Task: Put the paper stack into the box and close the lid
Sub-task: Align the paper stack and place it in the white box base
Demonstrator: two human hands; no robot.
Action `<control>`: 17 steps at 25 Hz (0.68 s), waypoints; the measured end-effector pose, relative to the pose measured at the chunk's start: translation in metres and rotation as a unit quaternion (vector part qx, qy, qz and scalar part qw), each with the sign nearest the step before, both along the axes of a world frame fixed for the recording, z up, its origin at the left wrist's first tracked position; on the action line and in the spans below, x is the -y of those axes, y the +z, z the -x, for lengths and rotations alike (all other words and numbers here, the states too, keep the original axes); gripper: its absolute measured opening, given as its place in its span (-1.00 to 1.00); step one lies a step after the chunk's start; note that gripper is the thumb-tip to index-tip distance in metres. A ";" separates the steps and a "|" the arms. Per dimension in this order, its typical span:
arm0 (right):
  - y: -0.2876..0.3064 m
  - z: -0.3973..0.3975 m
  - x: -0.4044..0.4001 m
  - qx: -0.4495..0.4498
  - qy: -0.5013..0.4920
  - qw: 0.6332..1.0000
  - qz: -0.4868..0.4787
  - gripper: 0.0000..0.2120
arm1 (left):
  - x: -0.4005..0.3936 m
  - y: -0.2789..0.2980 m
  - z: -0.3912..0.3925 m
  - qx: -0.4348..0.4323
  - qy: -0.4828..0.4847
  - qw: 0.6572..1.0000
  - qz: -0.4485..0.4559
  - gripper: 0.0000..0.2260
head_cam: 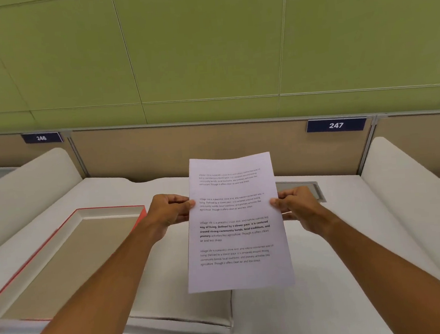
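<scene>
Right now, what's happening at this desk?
A person holds a white printed paper stack upright above the white desk, left hand and right hand each pinching a side edge. To the left lies an open red-edged cardboard box, nothing visible inside it. The papers aren't in the box yet.

Open box (70, 257), apparently unobstructed above

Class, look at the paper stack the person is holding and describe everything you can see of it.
The paper stack is white, printed with four short blocks of black text, part of the third in bold. It is held up in the air in portrait orientation, printed side toward the camera. The left hand pinches its left edge and the right hand its right edge. Its top edge curls slightly. How many sheets it has cannot be told.
</scene>
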State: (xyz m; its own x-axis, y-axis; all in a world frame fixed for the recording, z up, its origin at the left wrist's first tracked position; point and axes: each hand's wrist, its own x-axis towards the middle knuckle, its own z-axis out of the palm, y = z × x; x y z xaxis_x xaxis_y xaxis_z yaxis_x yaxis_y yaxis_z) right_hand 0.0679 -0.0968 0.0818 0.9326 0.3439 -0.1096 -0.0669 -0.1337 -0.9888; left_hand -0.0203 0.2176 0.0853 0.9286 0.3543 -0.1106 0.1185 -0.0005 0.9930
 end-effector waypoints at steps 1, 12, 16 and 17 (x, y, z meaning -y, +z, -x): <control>-0.005 0.001 -0.015 -0.014 -0.010 1.000 0.012 -0.83 | -0.014 -0.006 -0.001 -0.014 -0.002 1.000 0.002 -0.81; -0.081 0.009 -0.151 -0.146 -0.147 0.970 0.131 -0.92 | -0.118 -0.076 -0.028 -0.197 -0.003 0.980 -0.004 -0.83; -0.098 0.011 -0.169 -0.163 -0.166 0.956 0.182 -0.93 | -0.123 -0.092 -0.037 -0.234 -0.003 0.971 -0.041 -0.79; -0.102 0.011 -0.173 -0.164 -0.170 0.953 0.190 -0.93 | -0.123 -0.094 -0.039 -0.240 -0.002 0.969 -0.056 -0.80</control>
